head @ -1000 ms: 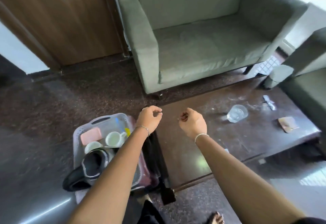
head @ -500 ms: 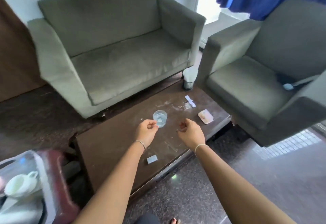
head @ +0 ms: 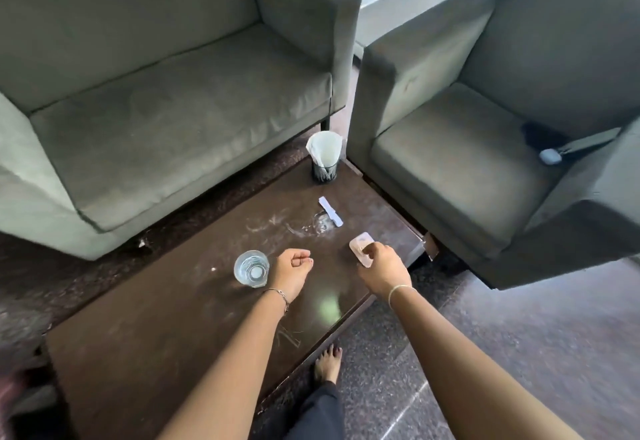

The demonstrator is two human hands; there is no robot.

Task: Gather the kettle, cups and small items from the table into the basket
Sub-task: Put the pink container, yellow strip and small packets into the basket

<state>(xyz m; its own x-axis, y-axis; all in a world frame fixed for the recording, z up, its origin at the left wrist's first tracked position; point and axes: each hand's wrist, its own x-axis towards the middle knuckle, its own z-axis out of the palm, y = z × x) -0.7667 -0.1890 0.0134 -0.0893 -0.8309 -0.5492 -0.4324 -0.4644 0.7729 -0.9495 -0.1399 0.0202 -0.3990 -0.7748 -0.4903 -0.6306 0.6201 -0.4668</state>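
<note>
Reaching forward and down, left forearm (head: 239,356) and right forearm (head: 446,346) both bare and nearly straight. Curling the left hand (head: 292,271) into a loose fist, knuckles up, holding nothing. Holding the right hand (head: 382,268) slightly farther out, fingers bent under, thumb and forefinger close together; cannot tell whether pinching anything. Standing with 1 bare foot (head: 327,365) forward.

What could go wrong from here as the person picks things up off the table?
1. The left hand hovers curled right beside the clear glass. A careless swing could tip it over.
2. The small pink item at the right hand lies close to the edge of the table. A poor pinch might push it off onto the floor.
</note>
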